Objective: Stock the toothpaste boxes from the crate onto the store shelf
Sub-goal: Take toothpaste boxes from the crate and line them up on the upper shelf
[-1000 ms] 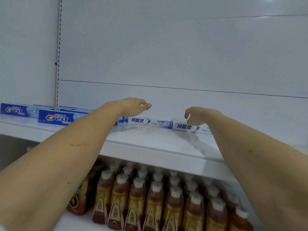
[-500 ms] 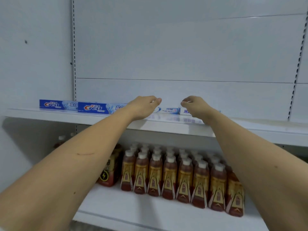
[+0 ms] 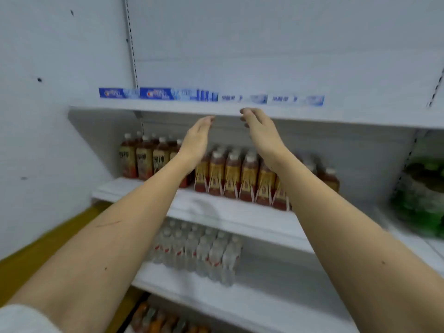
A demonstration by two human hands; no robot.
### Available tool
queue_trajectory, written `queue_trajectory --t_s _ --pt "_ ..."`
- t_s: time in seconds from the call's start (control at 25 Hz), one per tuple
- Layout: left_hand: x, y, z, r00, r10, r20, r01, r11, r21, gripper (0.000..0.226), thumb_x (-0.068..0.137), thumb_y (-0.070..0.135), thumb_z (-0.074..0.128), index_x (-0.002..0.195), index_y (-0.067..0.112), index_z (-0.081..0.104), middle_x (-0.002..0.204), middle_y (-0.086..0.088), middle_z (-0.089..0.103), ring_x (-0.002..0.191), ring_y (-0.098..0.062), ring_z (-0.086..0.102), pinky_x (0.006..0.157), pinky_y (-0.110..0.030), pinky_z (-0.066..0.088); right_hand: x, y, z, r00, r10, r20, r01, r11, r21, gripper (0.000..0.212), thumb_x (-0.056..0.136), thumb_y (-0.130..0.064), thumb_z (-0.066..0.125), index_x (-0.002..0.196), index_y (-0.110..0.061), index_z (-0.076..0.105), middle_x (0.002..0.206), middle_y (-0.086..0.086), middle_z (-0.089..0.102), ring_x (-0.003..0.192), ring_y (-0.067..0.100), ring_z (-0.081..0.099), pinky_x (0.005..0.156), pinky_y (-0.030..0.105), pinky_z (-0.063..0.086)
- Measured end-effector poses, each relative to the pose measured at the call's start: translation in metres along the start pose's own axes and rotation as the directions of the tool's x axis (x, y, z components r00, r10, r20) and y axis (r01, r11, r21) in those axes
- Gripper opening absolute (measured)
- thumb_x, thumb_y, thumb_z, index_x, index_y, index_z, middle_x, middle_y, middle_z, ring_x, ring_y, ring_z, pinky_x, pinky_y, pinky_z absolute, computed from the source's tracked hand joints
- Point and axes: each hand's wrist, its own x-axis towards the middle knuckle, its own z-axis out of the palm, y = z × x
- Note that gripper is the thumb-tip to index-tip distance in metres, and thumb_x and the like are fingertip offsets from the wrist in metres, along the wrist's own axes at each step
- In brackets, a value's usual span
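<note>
across the white shelving unit (image 3: 264,75), which filled the view, the top store shelf (image 3: 149,108) carried a single row of toothpaste boxes (image 3: 211,96) lying on their long sides end to end along the back panel: 2 blue boxes at the left, a darker blue one in the middle, and 2 white ones at the right. blur kept the print from being read. no crate was in view. on the shelf below stood a packed block of brown drink bottles (image 3: 230,174) with yellow labels, and on the next shelf down a cluster of clear water bottles (image 3: 199,251). green bottles (image 3: 420,195) sat in the bay to the right, and a yellow floor strip (image 3: 48,236) ran along the left wall. both bare forearms reached up from the bottom corners. the left hand (image 3: 197,140) and the right hand (image 3: 262,133) were held just below the front edge of the top shelf, near each other but apart, fingers straight and relaxed, each grip loose and holding nothing, clear of the boxes.
</note>
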Motion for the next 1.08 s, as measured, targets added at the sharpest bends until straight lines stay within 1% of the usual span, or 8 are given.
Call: queue_trajectory --t_s 0.16,0.32,0.48,0.64,0.72,0.8,0.92,1.08 --pt "-0.090 -0.063 0.023 0.970 -0.233 0.067 0.230 0.971 0.059 0.051 0.105 0.046 0.021 0.143 0.024 0.046 0.146 0.003 0.048 0.136 -0.011 0.038 0.102 -0.026 0.026 -0.076 0.070 0.013 0.976 0.182 0.121 -0.193 0.978 0.084 0.046 0.104 -0.042 0.033 0.140 -0.019 0.048 0.135 -0.009 0.050 0.120 0.004 0.042 0.096 0.026 0.032" --pt "-0.164 -0.118 0.039 0.899 -0.422 0.119 0.412 0.906 0.101 0.051 0.105 0.047 0.021 0.146 0.024 0.042 0.147 0.002 0.045 0.137 -0.014 0.036 0.101 -0.030 0.028 -0.140 0.140 0.040 0.908 0.367 0.204 -0.391 0.916 0.092 0.051 0.102 -0.047 0.031 0.146 -0.023 0.042 0.150 -0.006 0.042 0.136 0.012 0.039 0.113 0.037 0.031" --pt "-0.221 -0.180 0.052 0.803 -0.540 0.252 0.521 0.841 0.144 0.051 0.104 0.048 0.029 0.148 0.024 0.040 0.152 0.005 0.041 0.140 -0.014 0.034 0.104 -0.026 0.026 -0.204 0.207 0.073 0.815 0.524 0.248 -0.558 0.824 0.094 0.048 0.103 -0.045 0.031 0.143 -0.023 0.044 0.147 -0.005 0.044 0.134 0.014 0.041 0.108 0.034 0.034" --pt "-0.269 -0.253 0.065 0.682 -0.653 0.329 0.634 0.752 0.180 0.049 0.104 0.048 0.031 0.146 0.026 0.042 0.149 0.005 0.044 0.137 -0.013 0.037 0.105 -0.027 0.027 -0.255 0.283 0.109 0.663 0.713 0.229 -0.736 0.677 0.025 0.049 0.103 -0.046 0.032 0.145 -0.024 0.042 0.149 -0.003 0.043 0.135 0.017 0.040 0.108 0.036 0.032" --pt "-0.295 -0.295 0.067 0.615 -0.705 0.353 0.704 0.693 0.158 0.045 0.105 0.043 0.032 0.144 0.024 0.045 0.146 0.003 0.046 0.134 -0.014 0.040 0.110 -0.030 0.029 -0.284 0.318 0.131 0.591 0.779 0.208 -0.796 0.605 -0.003 0.048 0.102 -0.047 0.032 0.143 -0.024 0.044 0.143 -0.003 0.047 0.127 0.017 0.046 0.099 0.033 0.036" --pt "-0.328 -0.341 0.069 0.521 -0.762 0.384 0.773 0.613 0.167 0.044 0.105 0.042 0.032 0.140 0.022 0.049 0.146 0.001 0.047 0.134 -0.017 0.042 0.114 -0.036 0.029 -0.318 0.349 0.152 0.498 0.848 0.183 -0.859 0.511 -0.035 0.048 0.101 -0.050 0.033 0.138 -0.023 0.048 0.134 0.001 0.053 0.120 0.021 0.051 0.095 0.035 0.039" --pt "-0.380 -0.412 0.072 0.314 -0.856 0.410 0.827 0.459 0.325 0.052 0.102 0.053 0.027 0.142 0.026 0.046 0.152 0.002 0.040 0.135 -0.021 0.041 0.114 -0.046 0.029 -0.378 0.403 0.186 0.298 0.944 0.140 -0.950 0.307 -0.055 0.055 0.098 -0.054 0.035 0.141 -0.021 0.046 0.144 0.006 0.049 0.132 0.028 0.046 0.112 0.045 0.034" --pt "-0.447 -0.494 0.095 0.174 -0.903 0.394 0.877 0.324 0.355 0.042 0.104 0.043 0.031 0.136 0.023 0.051 0.135 -0.001 0.052 0.125 -0.020 0.048 0.098 -0.030 0.035 -0.452 0.467 0.211 0.067 0.983 0.173 -0.993 0.083 -0.083 0.045 0.104 -0.041 0.035 0.141 -0.018 0.046 0.142 0.006 0.049 0.130 0.026 0.046 0.107 0.036 0.034"
